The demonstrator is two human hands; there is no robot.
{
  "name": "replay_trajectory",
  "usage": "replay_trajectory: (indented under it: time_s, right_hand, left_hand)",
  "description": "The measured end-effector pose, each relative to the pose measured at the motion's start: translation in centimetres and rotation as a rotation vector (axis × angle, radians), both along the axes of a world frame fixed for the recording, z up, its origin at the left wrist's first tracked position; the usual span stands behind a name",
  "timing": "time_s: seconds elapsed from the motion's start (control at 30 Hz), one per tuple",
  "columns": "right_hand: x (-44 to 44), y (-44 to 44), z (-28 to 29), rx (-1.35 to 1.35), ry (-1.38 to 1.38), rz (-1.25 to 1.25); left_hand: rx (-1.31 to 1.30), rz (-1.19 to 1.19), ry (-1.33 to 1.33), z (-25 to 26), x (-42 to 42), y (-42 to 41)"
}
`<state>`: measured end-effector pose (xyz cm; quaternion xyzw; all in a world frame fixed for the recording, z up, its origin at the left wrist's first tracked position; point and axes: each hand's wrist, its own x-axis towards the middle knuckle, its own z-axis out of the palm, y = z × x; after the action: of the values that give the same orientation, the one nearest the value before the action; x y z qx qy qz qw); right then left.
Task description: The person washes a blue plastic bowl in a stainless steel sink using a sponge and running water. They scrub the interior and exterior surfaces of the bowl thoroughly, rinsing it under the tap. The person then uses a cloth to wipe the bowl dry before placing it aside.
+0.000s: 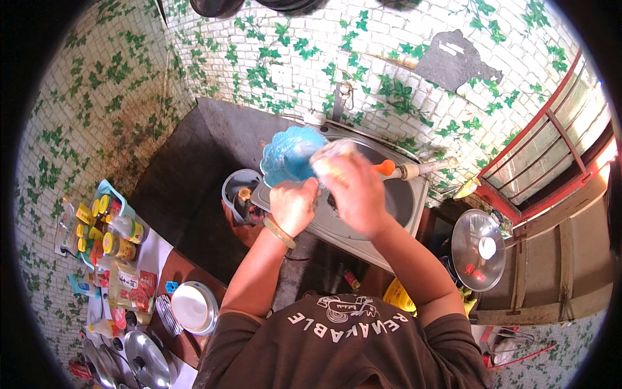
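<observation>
My left hand [293, 204], with a bangle at its wrist, grips the near edge of a blue plastic basin [293, 154] with a scalloped rim. The basin is raised and tilted over the left part of a stainless steel sink [401, 204]. In my right hand [354, 192] is a pale, blurred cloth or sponge [334, 151], close to the basin's right side. An orange faucet end [385, 167] shows just right of that hand, on a pale pipe. The inside of the basin is partly hidden.
A grey bucket [233, 194] stands left of the sink. Stacked white bowls [192, 306], seasoning jars [116, 245] and metal lids [148, 360] are on the surface at the lower left. A large metal lid [469, 250] is at the right, below a red-framed barred window [549, 131].
</observation>
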<state>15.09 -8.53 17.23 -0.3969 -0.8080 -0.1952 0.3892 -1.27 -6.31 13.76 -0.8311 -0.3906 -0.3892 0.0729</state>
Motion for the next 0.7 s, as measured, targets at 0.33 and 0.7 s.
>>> replay_trajectory:
  time_s: [0.33, 0.7]
  right_hand:
    - [0.2, 0.8, 0.2, 0.134, 0.088, -0.038]
    - [0.3, 1.0, 0.0, 0.132, 0.102, -0.046]
  left_hand:
    - [-0.006, 0.016, -0.018, -0.4, 0.2, 0.7]
    - [-0.046, 0.005, -0.039, -0.5, 0.3, 0.4]
